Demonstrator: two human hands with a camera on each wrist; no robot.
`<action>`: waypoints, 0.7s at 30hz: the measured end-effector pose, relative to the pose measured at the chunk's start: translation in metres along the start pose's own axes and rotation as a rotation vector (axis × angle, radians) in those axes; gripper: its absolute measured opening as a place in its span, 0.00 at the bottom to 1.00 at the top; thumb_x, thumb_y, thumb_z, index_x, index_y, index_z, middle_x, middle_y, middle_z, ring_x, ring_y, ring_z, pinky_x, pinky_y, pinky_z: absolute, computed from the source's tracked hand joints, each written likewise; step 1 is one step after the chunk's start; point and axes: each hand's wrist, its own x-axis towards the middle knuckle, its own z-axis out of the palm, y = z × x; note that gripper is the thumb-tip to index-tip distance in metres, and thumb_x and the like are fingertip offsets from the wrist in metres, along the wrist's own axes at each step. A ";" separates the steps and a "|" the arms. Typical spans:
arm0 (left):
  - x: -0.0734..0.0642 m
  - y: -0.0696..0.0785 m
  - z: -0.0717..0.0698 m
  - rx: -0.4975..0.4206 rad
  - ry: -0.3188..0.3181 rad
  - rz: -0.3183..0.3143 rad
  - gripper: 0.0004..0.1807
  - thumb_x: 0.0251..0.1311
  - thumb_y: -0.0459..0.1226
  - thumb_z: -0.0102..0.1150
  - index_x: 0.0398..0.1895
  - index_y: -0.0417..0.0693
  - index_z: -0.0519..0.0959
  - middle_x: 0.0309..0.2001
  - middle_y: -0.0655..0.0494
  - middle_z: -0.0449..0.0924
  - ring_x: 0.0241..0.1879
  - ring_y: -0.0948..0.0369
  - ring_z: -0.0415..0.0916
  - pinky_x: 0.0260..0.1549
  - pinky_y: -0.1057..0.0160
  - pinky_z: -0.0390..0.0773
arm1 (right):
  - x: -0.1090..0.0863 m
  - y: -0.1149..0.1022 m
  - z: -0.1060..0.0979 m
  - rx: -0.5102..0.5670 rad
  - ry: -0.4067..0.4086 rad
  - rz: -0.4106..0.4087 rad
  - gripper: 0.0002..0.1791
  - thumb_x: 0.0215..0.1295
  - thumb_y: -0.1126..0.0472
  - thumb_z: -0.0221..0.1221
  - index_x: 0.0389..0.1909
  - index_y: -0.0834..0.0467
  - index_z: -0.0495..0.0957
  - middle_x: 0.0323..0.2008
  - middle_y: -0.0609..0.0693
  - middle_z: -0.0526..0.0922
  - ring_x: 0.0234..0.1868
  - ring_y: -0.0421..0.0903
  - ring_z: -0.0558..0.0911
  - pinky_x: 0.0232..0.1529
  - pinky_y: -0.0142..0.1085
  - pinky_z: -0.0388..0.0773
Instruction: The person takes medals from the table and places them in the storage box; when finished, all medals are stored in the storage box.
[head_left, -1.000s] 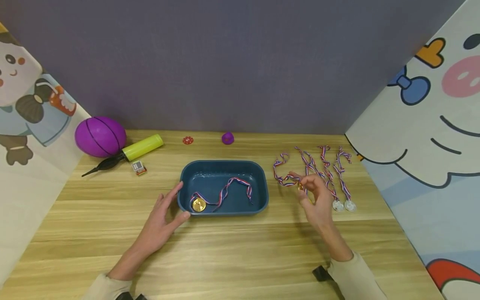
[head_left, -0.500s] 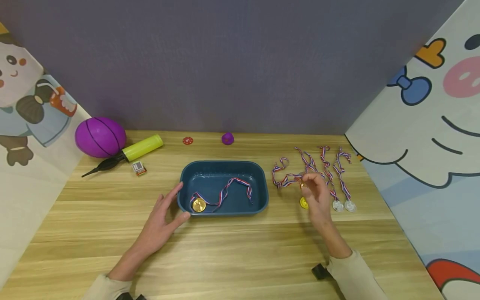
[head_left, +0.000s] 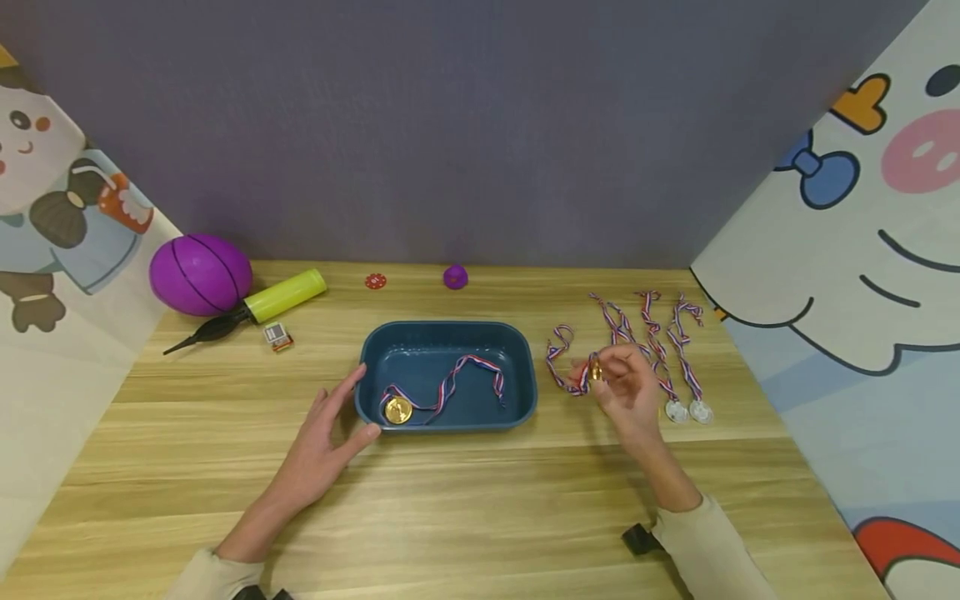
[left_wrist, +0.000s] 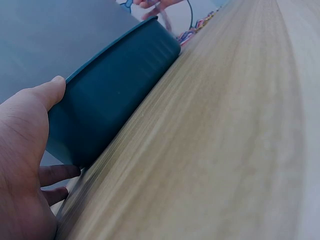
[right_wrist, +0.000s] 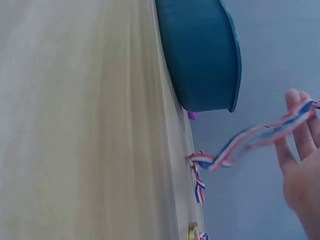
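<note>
My left hand (head_left: 318, 454) rests at the left end of a dark blue plastic tray (head_left: 420, 358), fingers spread, thumb touching its near corner. In the left wrist view the thumb (left_wrist: 52, 91) touches the rim. Inside the tray lies a gold medal (head_left: 397, 409) on a striped ribbon. My right hand (head_left: 633, 400) pinches another gold medal (head_left: 596, 370) above the table, right of the tray; its red-white-blue ribbon (right_wrist: 240, 142) hangs down to the tabletop. A third gold medal (right_wrist: 194, 231) lies on the table, mostly hidden by the hand in the head view.
Two silver medals (head_left: 687, 411) with twisted ribbons lie at the right. Along the back are a purple ball (head_left: 201, 275), a yellow-green hand pump (head_left: 285, 297), a small boxy item (head_left: 278, 336), a red chip (head_left: 376, 281) and a small purple object (head_left: 455, 277). A grey panel (head_left: 450, 133) stands behind.
My right hand has turned the pinched medal, and its ribbon now droops nearer the hand. The gold medal on the table is covered by the hand again. My left hand and the tray stay still.
</note>
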 end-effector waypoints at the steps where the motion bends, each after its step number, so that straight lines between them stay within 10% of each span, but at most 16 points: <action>1: 0.000 0.000 0.000 0.001 0.000 0.002 0.45 0.75 0.41 0.70 0.91 0.61 0.59 0.79 0.33 0.71 0.78 0.31 0.68 0.85 0.30 0.35 | 0.001 0.000 0.000 0.017 -0.003 -0.008 0.13 0.66 0.83 0.55 0.51 0.78 0.74 0.42 0.61 0.93 0.42 0.49 0.94 0.44 0.39 0.94; 9: 0.000 0.000 0.000 -0.006 -0.004 -0.004 0.46 0.76 0.42 0.70 0.91 0.63 0.58 0.80 0.34 0.70 0.80 0.32 0.65 0.85 0.29 0.36 | 0.007 -0.002 0.004 -0.117 0.063 -0.039 0.16 0.65 0.80 0.64 0.51 0.85 0.76 0.35 0.53 0.90 0.25 0.39 0.86 0.22 0.24 0.82; 21: 0.001 -0.003 0.001 -0.002 -0.001 0.006 0.46 0.76 0.42 0.69 0.91 0.63 0.58 0.80 0.33 0.70 0.79 0.31 0.66 0.86 0.30 0.35 | 0.024 -0.013 0.021 -0.317 0.145 -0.046 0.16 0.57 0.83 0.65 0.48 0.84 0.81 0.35 0.45 0.89 0.26 0.32 0.83 0.21 0.19 0.73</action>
